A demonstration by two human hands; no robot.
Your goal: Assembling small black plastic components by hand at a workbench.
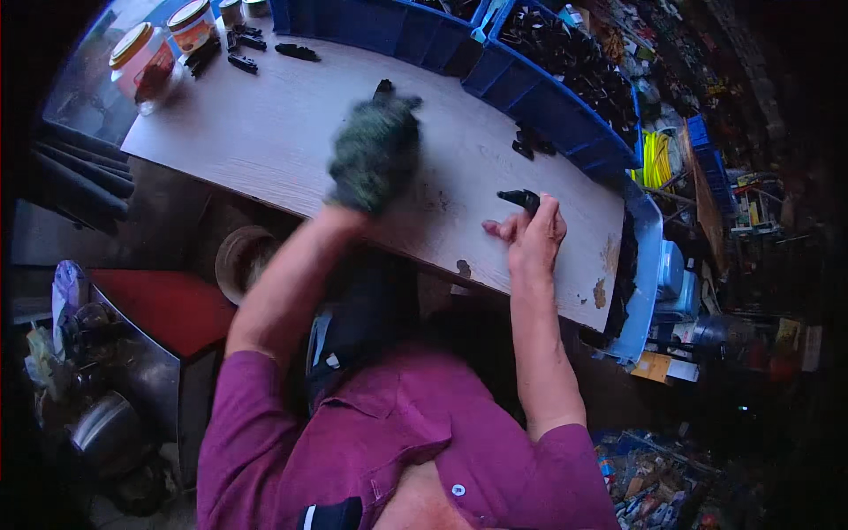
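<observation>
My left hand point(375, 152) wears a dark green glove and hovers over the middle of the white worktable, smeared by motion. A small black piece point(383, 87) shows just past its far edge; whether the glove grips it, I cannot tell. Bare and closed, my right hand point(533, 231) is over the table's right part. Between its thumb and fingers it pinches a slim black part point(518, 198), which points left. Across the far left of the table lie several similar black parts point(242, 64), with one point(297, 52) a little apart.
Blue bins point(552, 97) heaped with black parts line the table's far side. A few dark pieces point(532, 141) lie before them. Plastic jars point(146, 64) stand at the far left corner. A light blue tub point(649, 274) adjoins the right end; a red-topped cabinet point(159, 305) stands left.
</observation>
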